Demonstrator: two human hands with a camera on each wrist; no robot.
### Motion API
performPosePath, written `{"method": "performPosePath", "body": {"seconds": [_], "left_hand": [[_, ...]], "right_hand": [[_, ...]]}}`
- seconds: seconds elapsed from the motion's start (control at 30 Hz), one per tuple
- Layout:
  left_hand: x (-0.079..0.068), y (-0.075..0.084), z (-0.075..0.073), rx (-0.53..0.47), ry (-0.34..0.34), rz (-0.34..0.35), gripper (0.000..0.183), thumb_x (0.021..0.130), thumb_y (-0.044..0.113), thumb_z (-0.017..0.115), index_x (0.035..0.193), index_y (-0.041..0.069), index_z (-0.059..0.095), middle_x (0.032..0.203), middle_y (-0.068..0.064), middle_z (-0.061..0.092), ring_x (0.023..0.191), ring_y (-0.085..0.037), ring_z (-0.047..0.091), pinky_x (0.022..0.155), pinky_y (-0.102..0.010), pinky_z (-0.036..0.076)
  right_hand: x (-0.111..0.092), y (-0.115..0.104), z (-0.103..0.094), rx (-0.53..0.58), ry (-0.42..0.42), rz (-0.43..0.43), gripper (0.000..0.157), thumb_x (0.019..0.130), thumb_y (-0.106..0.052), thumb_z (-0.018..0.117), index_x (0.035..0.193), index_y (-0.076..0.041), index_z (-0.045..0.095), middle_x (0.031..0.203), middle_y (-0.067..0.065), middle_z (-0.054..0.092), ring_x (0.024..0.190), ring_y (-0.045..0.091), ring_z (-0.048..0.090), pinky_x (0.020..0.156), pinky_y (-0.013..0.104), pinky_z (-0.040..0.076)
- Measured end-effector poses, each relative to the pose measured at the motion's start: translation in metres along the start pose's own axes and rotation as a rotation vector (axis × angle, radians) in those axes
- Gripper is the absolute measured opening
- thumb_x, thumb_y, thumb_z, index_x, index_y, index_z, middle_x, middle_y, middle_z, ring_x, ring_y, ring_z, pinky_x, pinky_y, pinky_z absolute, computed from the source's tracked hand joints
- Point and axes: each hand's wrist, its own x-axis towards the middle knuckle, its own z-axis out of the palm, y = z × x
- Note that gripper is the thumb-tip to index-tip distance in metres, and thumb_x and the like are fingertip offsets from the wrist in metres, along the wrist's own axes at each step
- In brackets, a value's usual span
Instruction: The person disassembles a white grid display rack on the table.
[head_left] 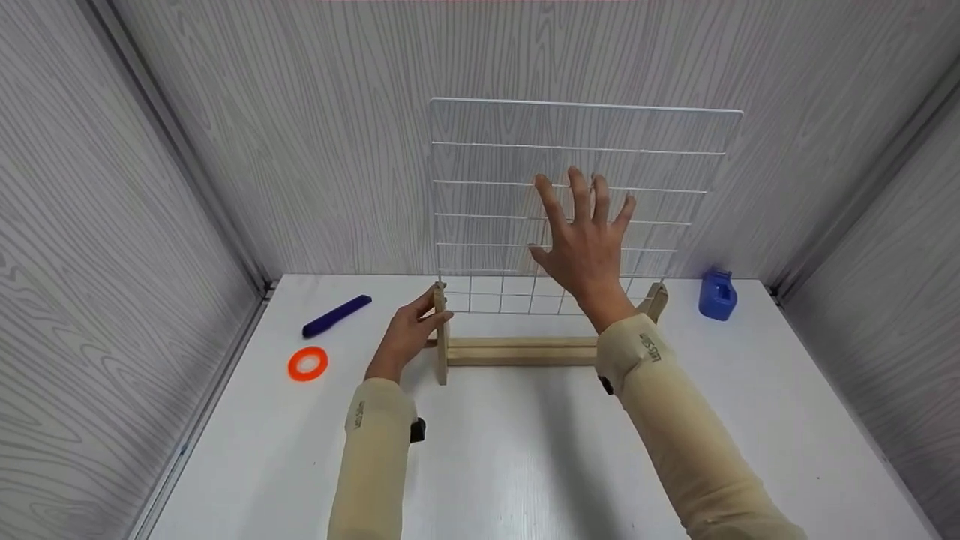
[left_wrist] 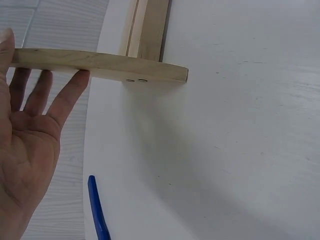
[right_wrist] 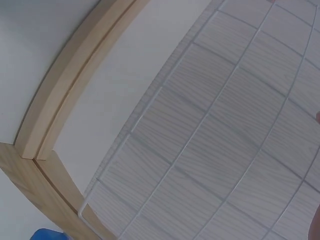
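Note:
A white wire grid panel [head_left: 585,104] stands upright at the back of the table, its lower part between the two ends of a wooden stand [head_left: 517,352]. My left hand [head_left: 405,330] holds the stand's left side piece [head_left: 442,341] near its top, with the thumb on one face and the fingers on the other. In the left wrist view the fingertips press this wooden piece [left_wrist: 115,64]. My right hand [head_left: 589,247] is spread wide against the grid's middle, fingers straight and overlapping the wires. Grid wires [right_wrist: 205,114] fill much of the right wrist view, beside the wooden crossbar [right_wrist: 75,90].
On the white table [head_left: 480,457], a dark blue bar-shaped object [head_left: 337,316] and an orange ring [head_left: 295,364] lie at the left. A blue plastic holder [head_left: 718,296] sits at the back right. Wood-patterned panels [head_left: 337,150] wall in the back and sides.

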Motion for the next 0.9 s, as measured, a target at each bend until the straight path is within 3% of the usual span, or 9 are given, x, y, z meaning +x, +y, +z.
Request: {"method": "performPosePath", "body": {"seconds": [0.4,0.6,0.9], "left_hand": [[0.004,0.004,-0.001,-0.013,-0.009,0.021,0.067,0.100,0.029,0.065,0.159,0.034,0.033,0.164,-0.004,0.037,0.136,-0.030,0.054,0.100,-0.051,0.055],[0.002,0.001,-0.002,-0.004,-0.012,-0.002,0.069,0.100,0.030,0.065,0.160,0.032,0.031,0.164,-0.003,0.037,0.137,-0.030,0.053,0.100,-0.049,0.056],[0.003,0.002,-0.001,-0.017,-0.014,-0.003,0.065,0.100,0.032,0.066,0.157,0.038,0.036,0.164,-0.001,0.037,0.138,-0.029,0.053,0.100,-0.050,0.055]], "right_hand": [[0.029,0.006,-0.021,0.006,0.023,-0.026,0.111,0.075,-0.056,0.085,0.161,-0.037,0.017,0.162,0.013,0.027,0.147,0.042,0.029,0.108,0.081,0.025],[0.037,0.007,-0.028,0.007,0.045,-0.034,0.111,0.075,-0.057,0.084,0.161,-0.035,0.018,0.161,0.013,0.029,0.147,0.042,0.030,0.108,0.081,0.025],[0.053,0.012,-0.041,0.021,0.077,-0.039,0.110,0.076,-0.055,0.084,0.161,-0.035,0.018,0.161,0.012,0.029,0.148,0.042,0.028,0.110,0.081,0.022]]}}
